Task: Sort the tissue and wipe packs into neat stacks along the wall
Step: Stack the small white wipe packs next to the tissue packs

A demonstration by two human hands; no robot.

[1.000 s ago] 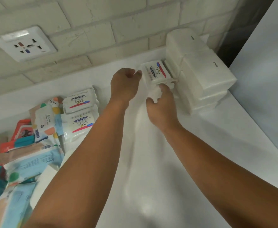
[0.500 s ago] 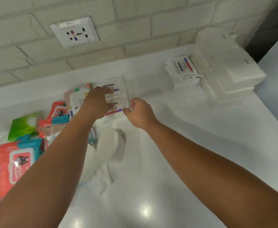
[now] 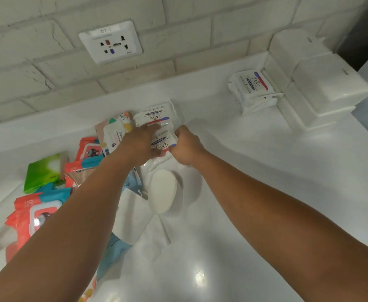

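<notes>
Right hand on Dove pack, white counter

Three Dove packs show labels; one socket, one roll.

socket plate on white brick wall | glossy white counter

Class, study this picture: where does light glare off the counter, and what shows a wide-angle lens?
Head view: a bright glare spot on the glossy counter near the bottom edge; the mortar lines of the brick wall bow, a wide-angle distortion.
</notes>
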